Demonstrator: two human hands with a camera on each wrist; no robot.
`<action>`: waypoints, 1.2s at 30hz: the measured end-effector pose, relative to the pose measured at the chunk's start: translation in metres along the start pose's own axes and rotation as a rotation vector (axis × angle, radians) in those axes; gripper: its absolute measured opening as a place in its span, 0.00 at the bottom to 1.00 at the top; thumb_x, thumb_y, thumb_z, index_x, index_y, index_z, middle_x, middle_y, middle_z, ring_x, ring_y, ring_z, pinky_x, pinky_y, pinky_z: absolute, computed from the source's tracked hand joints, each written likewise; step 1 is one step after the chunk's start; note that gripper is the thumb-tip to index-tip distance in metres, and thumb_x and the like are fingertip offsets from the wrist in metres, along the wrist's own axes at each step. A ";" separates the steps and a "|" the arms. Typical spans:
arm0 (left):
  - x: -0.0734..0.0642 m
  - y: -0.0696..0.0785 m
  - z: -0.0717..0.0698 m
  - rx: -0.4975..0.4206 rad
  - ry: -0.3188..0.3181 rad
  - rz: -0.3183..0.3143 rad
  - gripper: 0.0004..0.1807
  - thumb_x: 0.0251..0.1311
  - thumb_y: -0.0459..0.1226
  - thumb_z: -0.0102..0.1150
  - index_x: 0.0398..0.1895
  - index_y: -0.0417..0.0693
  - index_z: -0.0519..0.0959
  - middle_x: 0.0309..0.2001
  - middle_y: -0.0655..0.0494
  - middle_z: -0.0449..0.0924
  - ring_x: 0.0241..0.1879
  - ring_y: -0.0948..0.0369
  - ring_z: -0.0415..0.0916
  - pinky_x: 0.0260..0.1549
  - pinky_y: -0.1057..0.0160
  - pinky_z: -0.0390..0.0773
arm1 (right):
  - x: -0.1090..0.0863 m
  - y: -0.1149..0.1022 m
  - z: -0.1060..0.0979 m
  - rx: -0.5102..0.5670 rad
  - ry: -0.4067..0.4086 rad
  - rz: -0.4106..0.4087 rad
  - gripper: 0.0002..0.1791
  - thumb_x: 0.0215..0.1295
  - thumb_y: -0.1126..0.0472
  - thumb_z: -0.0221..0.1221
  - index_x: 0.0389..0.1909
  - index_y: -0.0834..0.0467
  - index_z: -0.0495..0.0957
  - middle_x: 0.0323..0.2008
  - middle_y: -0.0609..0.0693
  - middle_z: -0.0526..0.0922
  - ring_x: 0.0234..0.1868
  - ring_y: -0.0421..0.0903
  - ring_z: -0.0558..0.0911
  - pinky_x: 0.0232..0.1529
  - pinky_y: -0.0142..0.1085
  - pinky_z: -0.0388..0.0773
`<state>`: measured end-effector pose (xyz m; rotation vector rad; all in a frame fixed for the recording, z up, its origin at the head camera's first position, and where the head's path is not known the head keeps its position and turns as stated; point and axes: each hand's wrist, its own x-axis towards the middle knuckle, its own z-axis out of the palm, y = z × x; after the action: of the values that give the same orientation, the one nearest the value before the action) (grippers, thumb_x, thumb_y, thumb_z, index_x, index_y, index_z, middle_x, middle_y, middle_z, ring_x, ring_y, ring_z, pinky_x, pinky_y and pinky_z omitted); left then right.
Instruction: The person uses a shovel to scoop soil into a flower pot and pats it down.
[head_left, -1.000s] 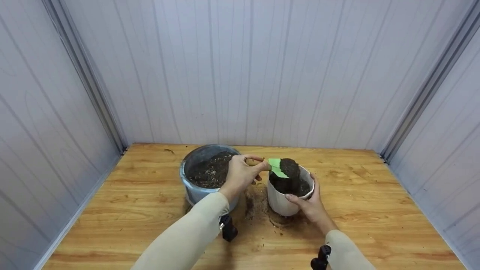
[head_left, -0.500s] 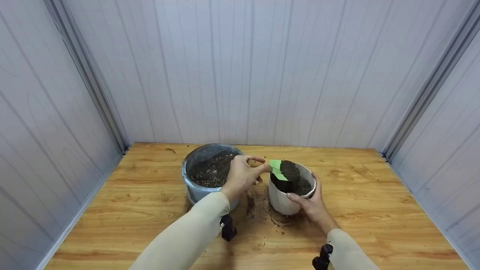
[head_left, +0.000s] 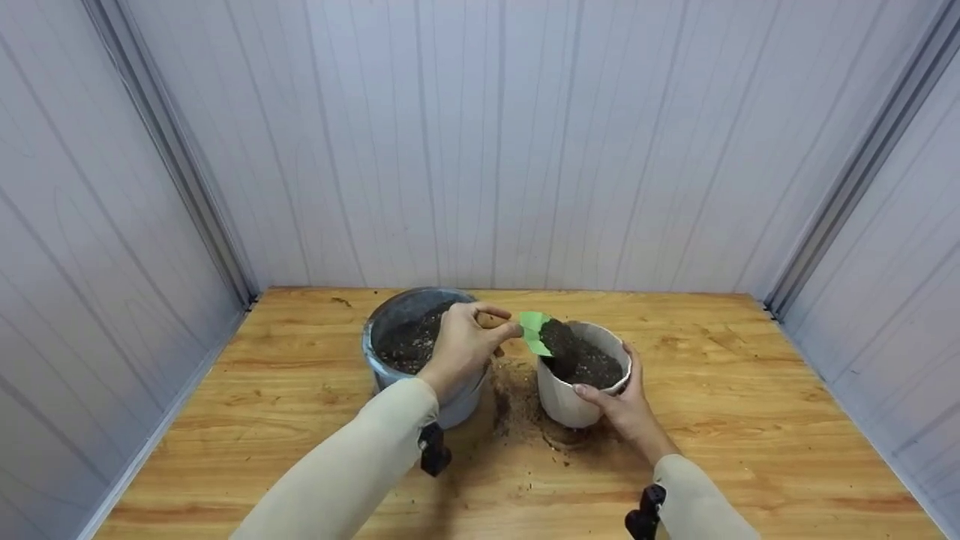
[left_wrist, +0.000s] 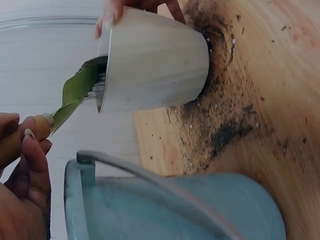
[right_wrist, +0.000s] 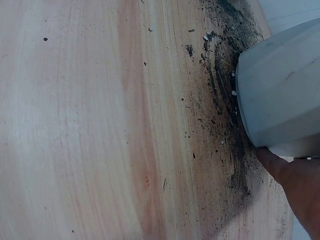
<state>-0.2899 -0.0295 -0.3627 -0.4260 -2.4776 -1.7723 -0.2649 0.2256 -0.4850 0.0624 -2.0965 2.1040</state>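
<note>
My left hand (head_left: 463,346) grips the wooden handle (left_wrist: 40,127) of a small green trowel (head_left: 535,333). The trowel's blade tips into a white pot (head_left: 564,403), with dark soil (head_left: 559,341) on it running down into the pot. In the left wrist view the blade (left_wrist: 80,87) reaches past the pot's rim, its tip hidden inside. Dark soil (head_left: 600,367) fills much of the pot. My right hand (head_left: 628,411) holds the pot from the right, thumb over the near rim and fingers around the far side. The right wrist view shows part of that hand against the pot's wall.
A blue-grey bucket (head_left: 379,360) with soil inside stands just left of the pot, under my left hand; its handle (left_wrist: 165,187) hangs along the side. Spilled soil (left_wrist: 220,135) lies on the wooden table (head_left: 285,442) around the pot. Pale panels (head_left: 480,150) enclose the back and sides.
The left hand has drawn the trowel a little to the left and tilted it. The heap on the blade has shrunk, with soil sliding into the pot. The right hand stays on the pot.
</note>
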 end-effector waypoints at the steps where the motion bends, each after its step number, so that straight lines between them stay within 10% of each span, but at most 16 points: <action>1: 0.000 0.000 -0.002 0.010 0.003 0.008 0.14 0.59 0.38 0.71 0.46 0.44 0.85 0.27 0.56 0.86 0.20 0.58 0.82 0.22 0.59 0.81 | 0.001 0.000 0.001 0.006 -0.003 -0.001 0.61 0.54 0.70 0.69 0.77 0.55 0.34 0.74 0.63 0.47 0.72 0.57 0.54 0.68 0.45 0.55; 18: -0.003 0.002 -0.023 0.223 0.021 0.230 0.10 0.61 0.38 0.69 0.43 0.46 0.87 0.38 0.53 0.85 0.31 0.63 0.81 0.30 0.62 0.81 | 0.001 -0.002 0.003 0.017 -0.008 -0.046 0.60 0.53 0.71 0.69 0.76 0.57 0.35 0.73 0.64 0.49 0.71 0.58 0.56 0.68 0.41 0.54; 36: -0.014 -0.005 -0.073 0.111 0.190 0.149 0.11 0.54 0.41 0.74 0.38 0.46 0.88 0.31 0.56 0.86 0.16 0.61 0.74 0.17 0.67 0.72 | -0.002 0.001 0.000 -0.015 0.006 0.004 0.60 0.55 0.70 0.68 0.77 0.55 0.33 0.73 0.63 0.47 0.71 0.57 0.55 0.70 0.45 0.51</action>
<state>-0.2854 -0.1018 -0.3465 -0.4016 -2.3333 -1.5348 -0.2635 0.2259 -0.4860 0.0500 -2.1111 2.0875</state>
